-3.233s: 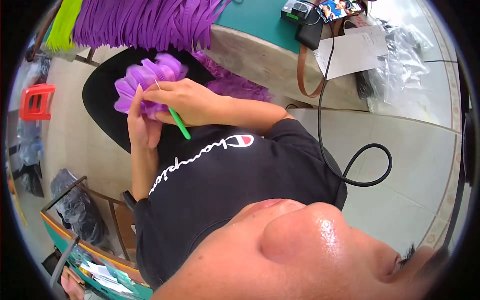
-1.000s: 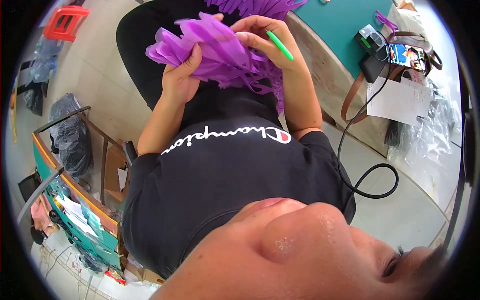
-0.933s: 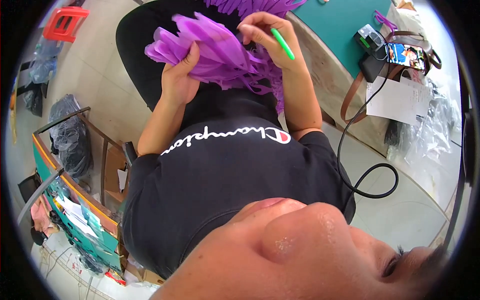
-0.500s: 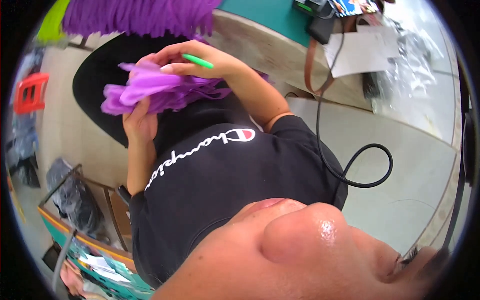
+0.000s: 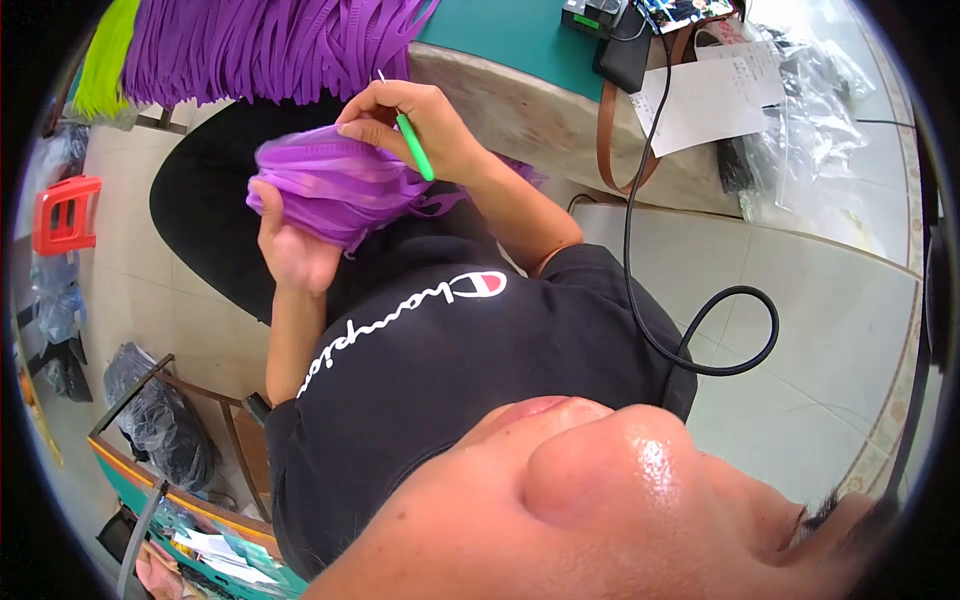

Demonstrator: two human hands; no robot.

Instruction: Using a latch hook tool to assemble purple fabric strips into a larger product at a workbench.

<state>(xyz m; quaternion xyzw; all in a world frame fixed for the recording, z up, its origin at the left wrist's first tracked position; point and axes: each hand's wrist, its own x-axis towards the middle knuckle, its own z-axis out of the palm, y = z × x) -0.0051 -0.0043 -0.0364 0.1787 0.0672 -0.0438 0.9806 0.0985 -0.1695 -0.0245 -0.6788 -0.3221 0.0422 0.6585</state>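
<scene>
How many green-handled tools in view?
1: a green-handled tool in the right hand, thin tip poking out above the fingers, beside the purple bundle in the left hand. Others may be hidden behind the bundle.

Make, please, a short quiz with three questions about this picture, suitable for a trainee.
1. True or false: the right hand holds the green-handled tool.
2. What does the left hand hold? (a) a black cable; (b) the purple strip bundle; (c) a sheet of paper.
3. Complete: the plastic stool at the picture's left is ... in colour.
Key: 1 true; 2 b; 3 red.
</scene>
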